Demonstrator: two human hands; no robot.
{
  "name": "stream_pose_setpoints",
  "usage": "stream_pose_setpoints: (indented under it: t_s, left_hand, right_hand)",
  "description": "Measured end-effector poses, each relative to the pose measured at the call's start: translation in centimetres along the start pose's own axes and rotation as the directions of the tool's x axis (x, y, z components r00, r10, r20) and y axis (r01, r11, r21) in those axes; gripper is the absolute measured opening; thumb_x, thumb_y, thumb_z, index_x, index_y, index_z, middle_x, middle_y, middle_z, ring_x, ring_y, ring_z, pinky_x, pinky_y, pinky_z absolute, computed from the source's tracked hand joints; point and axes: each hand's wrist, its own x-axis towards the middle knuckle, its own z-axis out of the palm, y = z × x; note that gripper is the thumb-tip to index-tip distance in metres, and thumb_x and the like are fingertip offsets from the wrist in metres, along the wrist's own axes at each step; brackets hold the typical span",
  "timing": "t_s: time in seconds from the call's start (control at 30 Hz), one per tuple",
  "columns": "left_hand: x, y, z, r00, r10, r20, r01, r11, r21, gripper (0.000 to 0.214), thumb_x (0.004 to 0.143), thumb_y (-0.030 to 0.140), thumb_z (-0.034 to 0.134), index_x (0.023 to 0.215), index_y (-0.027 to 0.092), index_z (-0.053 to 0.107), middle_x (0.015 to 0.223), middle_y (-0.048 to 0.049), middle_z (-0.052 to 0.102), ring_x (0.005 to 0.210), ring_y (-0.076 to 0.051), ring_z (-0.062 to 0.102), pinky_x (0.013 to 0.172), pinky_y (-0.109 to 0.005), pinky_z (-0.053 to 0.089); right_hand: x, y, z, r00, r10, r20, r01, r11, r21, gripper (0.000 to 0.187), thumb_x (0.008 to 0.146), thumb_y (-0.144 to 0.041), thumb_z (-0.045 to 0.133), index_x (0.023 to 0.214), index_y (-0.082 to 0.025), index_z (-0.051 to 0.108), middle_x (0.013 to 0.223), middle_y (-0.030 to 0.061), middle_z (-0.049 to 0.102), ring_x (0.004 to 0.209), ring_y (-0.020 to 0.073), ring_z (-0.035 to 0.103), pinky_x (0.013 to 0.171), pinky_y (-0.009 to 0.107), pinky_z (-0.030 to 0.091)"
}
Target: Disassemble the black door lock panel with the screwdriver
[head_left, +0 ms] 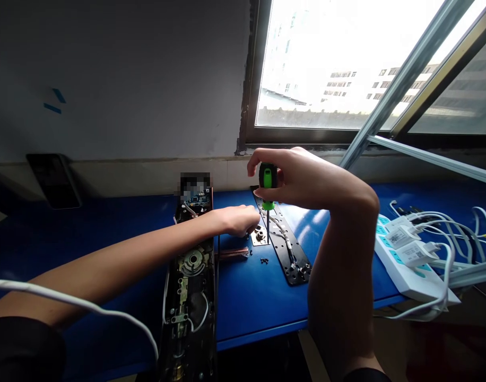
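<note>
Over the blue bench (246, 302), I log the right hand (306, 178) closed round a green-handled screwdriver (268, 178), its shaft upright at the black lock plate (285, 249). The left hand (239, 220) curls at a small brass bracket (259, 236); any grip is hidden.

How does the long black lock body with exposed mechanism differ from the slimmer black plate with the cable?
The long black lock body shows a metal latch mechanism and a circuit board; the slimmer black plate carries only a cable and small fittings. The body runs straight away and off the picture's bottom edge; the plate slants, ending short of that edge. Both lie flat on the blue bench.
</note>
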Motion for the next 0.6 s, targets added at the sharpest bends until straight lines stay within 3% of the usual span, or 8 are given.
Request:
stream_pose_setpoints:
  t_s: [0.13, 0.23, 0.3, 0.4, 0.47, 0.6]
  left_hand:
    - [-1.5, 0.2, -0.7, 0.999, 0.003, -0.051, -0.003, 1.000, 0.001, 0.023, 0.074, 0.002, 0.065, 0.086, 0.018, 0.076, 0.089, -0.0058, 0.072, 0.076, -0.020, 0.063, 0.062, -0.029, 0.044]
    - [-4.1, 0.3, -1.8, 0.992, 0.002, -0.123, -0.001, 1.000, 0.009, 0.018, 0.082, 0.005, 0.066, 0.090, 0.018, 0.077, 0.092, -0.0069, 0.073, 0.079, -0.021, 0.065, 0.065, -0.030, 0.045]
    - [-6.6, 0.0, -2.4, 0.958, 0.027, -0.287, -0.026, 1.000, 0.008, 0.015, 0.087, 0.011, 0.070, 0.097, 0.018, 0.078, 0.097, -0.0074, 0.074, 0.084, -0.021, 0.068, 0.070, -0.031, 0.047]
    - [-10.4, -1.0, -2.2, 0.867, 0.059, -0.495, -0.086, 0.996, -0.031, 0.016, 0.093, 0.014, 0.068, 0.105, 0.017, 0.077, 0.108, -0.0081, 0.073, 0.088, -0.019, 0.069, 0.076, -0.031, 0.052]
    - [-12.6, -1.9, -1.3, 0.767, 0.049, -0.640, -0.102, 0.994, -0.046, 0.018, 0.097, 0.019, 0.065, 0.111, 0.017, 0.076, 0.113, -0.0089, 0.072, 0.096, -0.020, 0.068, 0.083, -0.032, 0.055]
    - [-15.3, -3.4, 1.7, 0.615, 0.009, -0.788, -0.075, 0.996, -0.047, 0.024, 0.099, 0.019, 0.062, 0.120, 0.021, 0.073, 0.117, -0.0081, 0.071, 0.117, -0.023, 0.061, 0.102, -0.040, 0.054]
  right_hand:
    - [0.2, -0.5, 0.2, 1.000, -0.031, -0.002, 0.031, 0.999, 0.009, 0.028, 0.080, -0.021, 0.071, 0.107, -0.024, 0.065, 0.081, -0.0018, 0.065, 0.062, 0.0097, 0.052, 0.055, 0.026, 0.040]
    - [0.4, -1.1, 0.2, 0.996, -0.091, -0.015, 0.091, 0.995, 0.046, 0.026, 0.082, -0.021, 0.070, 0.108, -0.023, 0.065, 0.078, -0.0023, 0.065, 0.061, 0.0098, 0.053, 0.053, 0.025, 0.040]
    - [0.4, -1.6, 0.2, 0.989, -0.142, -0.041, 0.145, 0.986, 0.083, 0.024, 0.085, -0.022, 0.070, 0.108, -0.022, 0.065, 0.080, -0.0019, 0.066, 0.063, 0.0099, 0.055, 0.054, 0.025, 0.042]
    - [0.5, -2.6, 0.2, 0.976, -0.193, -0.101, 0.208, 0.964, 0.164, 0.026, 0.087, -0.026, 0.071, 0.112, -0.021, 0.065, 0.094, 0.0020, 0.070, 0.073, 0.0124, 0.062, 0.057, 0.026, 0.047]
    - [0.7, -3.3, 0.5, 0.967, -0.190, -0.169, 0.225, 0.949, 0.221, 0.029, 0.087, -0.025, 0.070, 0.115, -0.020, 0.065, 0.101, 0.0047, 0.071, 0.080, 0.0151, 0.065, 0.061, 0.028, 0.051]
    - [1.6, -4.8, 1.6, 0.937, -0.152, -0.315, 0.237, 0.938, 0.253, 0.028, 0.086, -0.020, 0.069, 0.113, -0.020, 0.063, 0.101, 0.0056, 0.071, 0.085, 0.0179, 0.067, 0.065, 0.031, 0.055]
